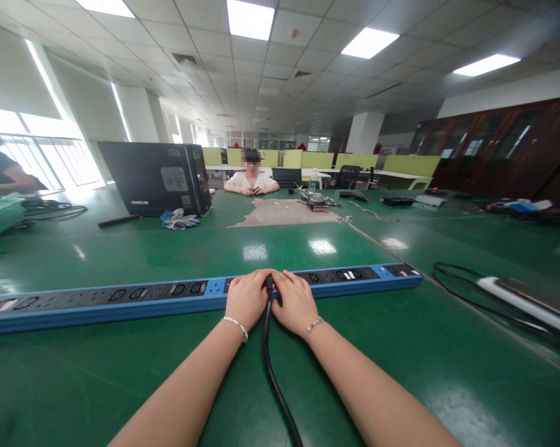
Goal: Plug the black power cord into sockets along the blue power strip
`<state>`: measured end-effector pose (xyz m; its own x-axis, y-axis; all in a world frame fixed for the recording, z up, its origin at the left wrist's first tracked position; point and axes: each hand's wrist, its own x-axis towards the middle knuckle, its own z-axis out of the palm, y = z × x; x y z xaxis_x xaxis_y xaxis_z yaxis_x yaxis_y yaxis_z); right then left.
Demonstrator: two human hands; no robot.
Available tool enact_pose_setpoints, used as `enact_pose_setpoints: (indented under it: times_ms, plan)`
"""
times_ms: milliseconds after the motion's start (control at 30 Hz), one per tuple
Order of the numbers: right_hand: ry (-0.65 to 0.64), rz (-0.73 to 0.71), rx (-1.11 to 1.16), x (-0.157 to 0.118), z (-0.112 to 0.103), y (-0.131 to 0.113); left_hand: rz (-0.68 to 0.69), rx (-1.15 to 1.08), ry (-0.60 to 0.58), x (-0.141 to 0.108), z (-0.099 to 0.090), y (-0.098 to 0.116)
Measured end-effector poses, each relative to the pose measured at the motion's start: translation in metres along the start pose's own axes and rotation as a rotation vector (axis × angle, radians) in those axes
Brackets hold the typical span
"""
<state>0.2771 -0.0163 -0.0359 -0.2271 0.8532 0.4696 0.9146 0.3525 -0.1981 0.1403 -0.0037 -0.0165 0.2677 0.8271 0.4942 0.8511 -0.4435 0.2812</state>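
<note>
A long blue and black power strip (161, 293) lies across the green table (135, 372). Its upper face carries rows of sockets. My left hand (248, 299) rests on the middle of the strip, its fingers closed round the left side of a black plug (269, 282). From the right, my right hand (295, 302) presses against the same plug, fingers curled over the strip. The two hands nearly touch at the fingertips. A thick black cable (271, 372) runs from the plug between my wrists toward the table's near edge. The plug's front end is hidden by my fingers.
Behind the strip stand a black computer case (154, 177) and gray-blue gloves (180, 219). A person in white (252, 180) sits across the table. A green basket (0, 216) is at far left, near another person's arm. A white strip (526, 305) with black cables lies right.
</note>
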Motion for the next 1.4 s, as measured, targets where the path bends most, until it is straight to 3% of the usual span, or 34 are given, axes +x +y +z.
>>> enact_pose_setpoints:
  times_ms: [233, 467, 667, 733, 833, 1000, 1100, 1200, 1400]
  plan:
    - [0.014, -0.019, -0.031, -0.002, 0.004, -0.002, -0.016, 0.003, -0.019, 0.000, 0.000, 0.004]
    - [0.004, -0.021, -0.049, -0.002, 0.004, -0.001, -0.007, -0.008, 0.046, -0.004, 0.006, 0.003]
    - [-0.015, -0.001, -0.076, -0.001, 0.004, -0.003, 0.010, -0.172, 0.300, 0.004, 0.012, 0.002]
    - [-0.016, -0.003, -0.083, -0.001, 0.004, -0.003, 0.029, -0.174, 0.327, 0.007, 0.009, 0.000]
    - [-0.022, -0.009, -0.096, -0.001, 0.003, -0.003, -0.003, -0.117, 0.292, 0.007, -0.006, -0.019]
    - [-0.034, -0.009, -0.071, -0.001, 0.001, -0.003, -0.333, -0.141, 0.266, -0.010, -0.047, -0.087]
    - [-0.026, -0.013, -0.052, 0.000, 0.001, -0.002, -0.317, -0.172, 0.187, -0.024, -0.065, -0.116]
    - [-0.015, -0.021, -0.041, 0.000, 0.002, -0.001, -0.283, -0.168, 0.115, -0.031, -0.067, -0.121]
    - [-0.003, -0.034, -0.046, 0.000, 0.002, 0.000, -0.211, -0.077, 0.030, -0.027, -0.051, -0.102]
